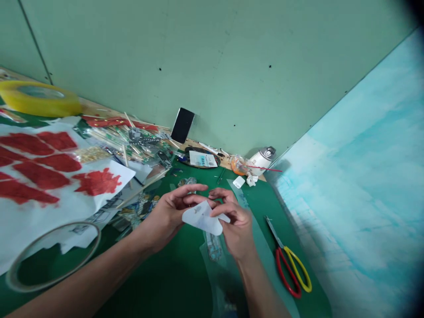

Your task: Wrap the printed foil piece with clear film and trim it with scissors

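Note:
Over the green table surface, both my hands hold a small white paper piece [202, 217] with rounded corners and a small mark or hole near its middle. My left hand [172, 211] grips its left edge, thumb hidden behind it, forefinger stretched above. From the other side my right hand [233, 216] pinches the paper between thumb and fingers. Below the hands lies a clear plastic strip [213, 247] with a patterned piece in it. Scissors [288, 260] with one red and one yellow handle rest to the right of my right hand, apart from it.
At left lie white sheets with red painted shapes [39, 176], a roll of tape [54, 265] and a yellow tape roll [43, 99]. Thin sticks and small packets [132, 141] are heaped behind. A phone [183, 125] leans on the green wall; a white bottle-like object [261, 161] stands at the back right.

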Motion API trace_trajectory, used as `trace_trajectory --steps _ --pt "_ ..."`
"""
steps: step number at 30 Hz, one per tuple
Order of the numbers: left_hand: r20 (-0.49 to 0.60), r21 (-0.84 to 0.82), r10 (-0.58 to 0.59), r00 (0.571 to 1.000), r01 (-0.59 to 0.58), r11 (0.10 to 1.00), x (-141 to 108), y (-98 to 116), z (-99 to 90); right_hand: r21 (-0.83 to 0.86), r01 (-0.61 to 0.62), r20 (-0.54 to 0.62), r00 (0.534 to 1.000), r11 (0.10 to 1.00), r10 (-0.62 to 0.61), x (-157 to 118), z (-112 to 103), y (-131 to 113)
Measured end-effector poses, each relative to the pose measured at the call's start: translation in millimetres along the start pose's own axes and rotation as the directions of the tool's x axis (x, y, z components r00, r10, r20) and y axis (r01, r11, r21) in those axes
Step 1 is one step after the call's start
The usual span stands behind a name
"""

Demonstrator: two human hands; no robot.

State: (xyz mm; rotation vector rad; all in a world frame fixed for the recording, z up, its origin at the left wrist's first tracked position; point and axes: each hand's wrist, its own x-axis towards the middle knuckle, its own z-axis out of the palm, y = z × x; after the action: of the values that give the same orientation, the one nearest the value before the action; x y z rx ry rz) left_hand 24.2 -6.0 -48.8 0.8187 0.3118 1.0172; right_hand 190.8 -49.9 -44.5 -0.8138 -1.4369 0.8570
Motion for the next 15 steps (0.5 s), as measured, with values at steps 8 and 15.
trace_trajectory --steps 8,15 --pt "0.01 0.039 -0.006 1.0 0.005 0.999 1.3 0.5 -1.8 0.01 -0.007 0.006 1.0 1.0 0.007 -0.6 1.5 0.6" --pt "-0.014 0.118 -0.07 0.997 0.071 0.99 0.6 1.9 -3.1 0.001 0.024 -0.026 0.999 1.0 -0.024 -0.5 0.1 2.6"
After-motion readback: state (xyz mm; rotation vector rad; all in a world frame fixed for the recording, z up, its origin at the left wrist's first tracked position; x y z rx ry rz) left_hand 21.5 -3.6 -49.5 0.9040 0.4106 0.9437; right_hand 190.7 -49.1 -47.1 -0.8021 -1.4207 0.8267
